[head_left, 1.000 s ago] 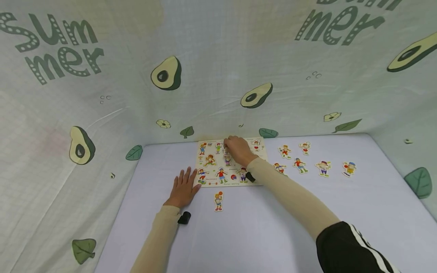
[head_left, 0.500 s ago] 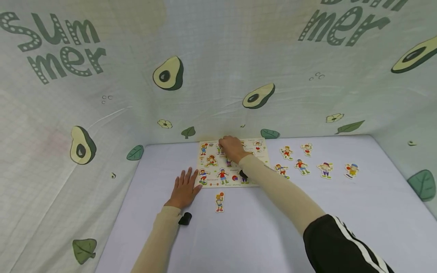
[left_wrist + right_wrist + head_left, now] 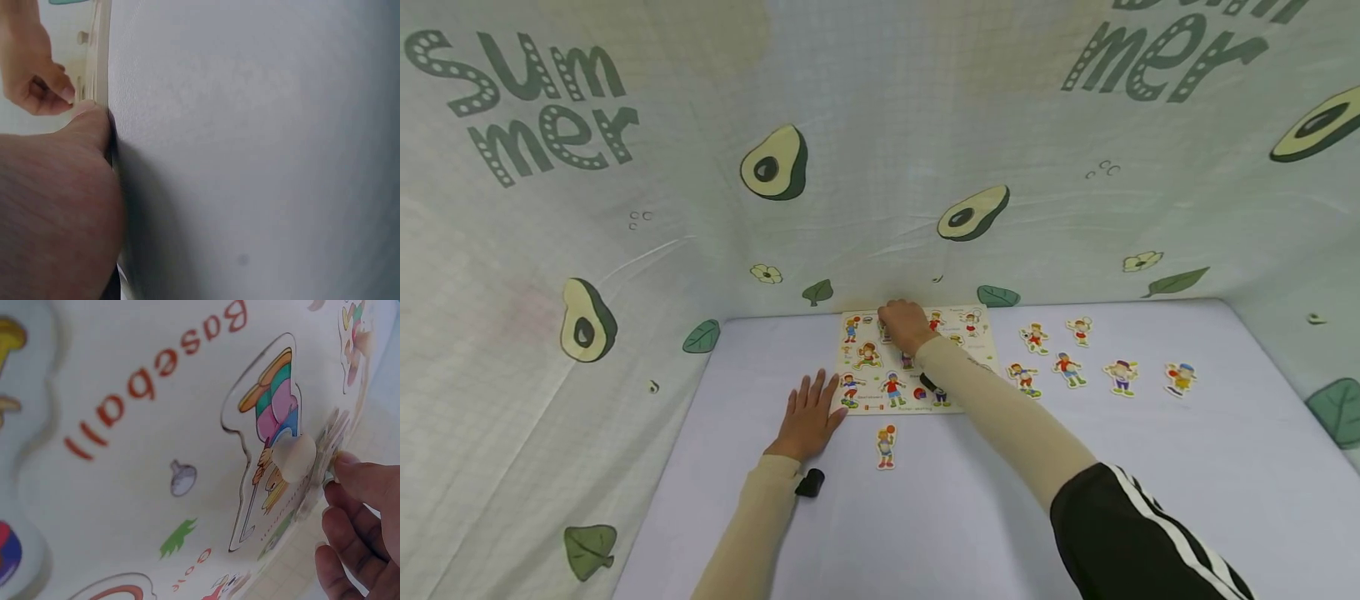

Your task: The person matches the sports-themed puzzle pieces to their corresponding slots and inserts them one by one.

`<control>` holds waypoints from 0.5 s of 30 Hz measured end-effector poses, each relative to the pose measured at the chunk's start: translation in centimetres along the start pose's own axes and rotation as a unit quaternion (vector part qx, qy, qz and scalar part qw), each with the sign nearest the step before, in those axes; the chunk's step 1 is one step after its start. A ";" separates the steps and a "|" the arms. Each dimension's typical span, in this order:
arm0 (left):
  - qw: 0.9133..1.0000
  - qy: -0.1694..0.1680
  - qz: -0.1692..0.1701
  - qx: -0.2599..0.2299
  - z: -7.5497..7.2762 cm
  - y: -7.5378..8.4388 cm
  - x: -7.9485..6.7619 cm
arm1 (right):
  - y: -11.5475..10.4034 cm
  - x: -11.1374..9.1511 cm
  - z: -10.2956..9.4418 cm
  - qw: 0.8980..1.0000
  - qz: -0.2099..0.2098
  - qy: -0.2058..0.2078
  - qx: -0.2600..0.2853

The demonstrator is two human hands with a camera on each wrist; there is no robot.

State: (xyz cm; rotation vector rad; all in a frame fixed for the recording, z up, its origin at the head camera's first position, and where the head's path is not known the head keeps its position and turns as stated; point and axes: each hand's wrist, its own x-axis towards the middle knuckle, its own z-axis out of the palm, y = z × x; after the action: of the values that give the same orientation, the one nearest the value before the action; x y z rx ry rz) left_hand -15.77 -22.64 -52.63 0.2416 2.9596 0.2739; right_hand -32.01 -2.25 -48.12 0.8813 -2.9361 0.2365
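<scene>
A cream puzzle board [image 3: 981, 350] printed with sports figures and words lies at the table's far side. My left hand [image 3: 807, 417] rests flat beside it, fingers spread, thumb at its left edge. Over the board's upper part is my right hand [image 3: 906, 325], which covers some figures. In the right wrist view, its thumb and fingertips pinch a thin flat puzzle piece [image 3: 322, 465], seen nearly edge-on and blurred, so its picture is unclear. Close by, a golfer piece [image 3: 281, 406] with a round wooden knob [image 3: 295, 458] sits in the board.
One loose figure piece with a ball [image 3: 886, 447] lies in front of the board. Several more, including a purple-capped figure [image 3: 1122, 377] and a blue-capped figure [image 3: 1180, 379], lie to the right. A patterned cloth [image 3: 865, 167] rises behind the table.
My right hand has moved left across the upper part of the board, then nearly stopped. My left hand keeps its place at the board's edge. The head view has shifted slightly.
</scene>
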 end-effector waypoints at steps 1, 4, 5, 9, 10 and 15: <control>1.000 -0.004 -0.003 0.001 0.0 0.0 0.0 | 0.0 0.1 0.1 1.000 0.001 -0.003 -0.005; 1.000 0.000 -0.001 0.001 -0.1 0.1 0.0 | -0.1 0.3 0.2 1.000 0.004 -0.002 -0.023; 1.000 0.004 0.003 -0.003 -0.1 0.1 -0.1 | -0.1 0.3 0.2 1.000 0.004 0.000 -0.027; 1.000 0.014 0.011 -0.013 -0.2 0.2 -0.1 | -0.2 0.5 0.3 1.000 0.004 0.010 -0.028; 1.000 0.013 0.012 -0.013 -0.1 0.1 -0.1 | -0.2 0.5 0.3 1.000 0.004 0.012 -0.025; 1.000 0.002 0.006 0.000 -0.2 0.1 -0.1 | -0.4 0.8 0.3 1.000 0.006 0.004 -0.020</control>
State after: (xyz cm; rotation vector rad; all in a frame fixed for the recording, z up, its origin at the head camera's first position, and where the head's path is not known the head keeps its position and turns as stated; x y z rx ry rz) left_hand -15.74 -22.62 -52.43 0.2588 2.9622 0.2769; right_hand -32.41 -3.07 -48.24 0.8557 -2.9289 0.1804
